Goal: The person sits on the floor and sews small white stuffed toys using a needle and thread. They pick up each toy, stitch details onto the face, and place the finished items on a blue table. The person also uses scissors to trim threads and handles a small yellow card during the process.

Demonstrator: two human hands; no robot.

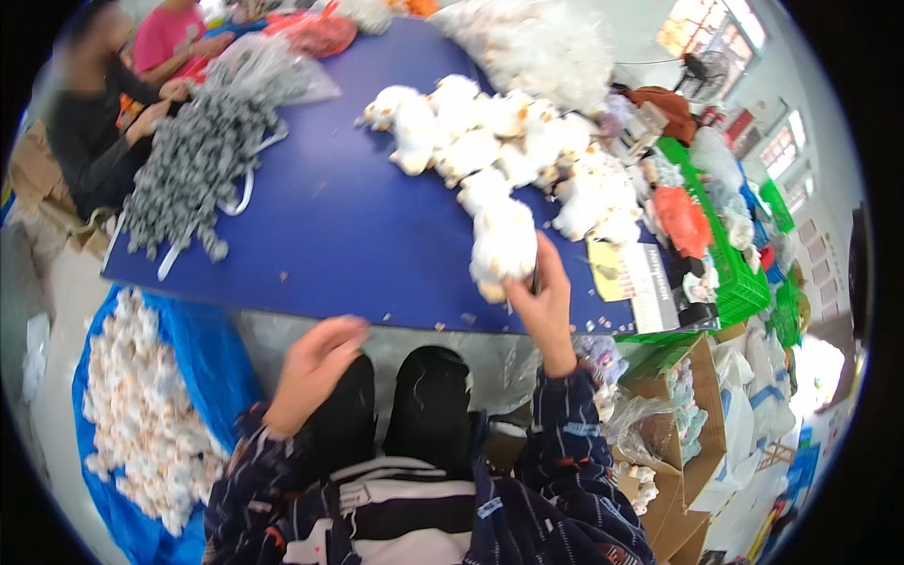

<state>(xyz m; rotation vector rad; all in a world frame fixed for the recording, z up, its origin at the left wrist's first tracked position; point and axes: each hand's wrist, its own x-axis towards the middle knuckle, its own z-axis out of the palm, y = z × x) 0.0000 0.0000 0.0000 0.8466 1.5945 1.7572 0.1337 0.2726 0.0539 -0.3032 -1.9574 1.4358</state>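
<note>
White plush toy (pixel 504 237) near the table's (pixel 367 235) front edge, long axis pointing away. Right hand (pixel 544 299) meets its near right side, pinch unclear; left hand (pixel 320 365), farther off, is empty, fingers loosely extended.

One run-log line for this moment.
right hand: touching white plush toy | left hand: nothing visibly held | blue table: white plush pile, grey heap

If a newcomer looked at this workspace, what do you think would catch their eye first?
Probably the cluster of white plush toys with tan patches on the broad blue tabletop, with the person's right hand touching the nearest one. Next might come the heap of small grey fuzzy pieces at the table's left, then the bright blue plastic sack of white-and-tan pieces at lower left.
</note>
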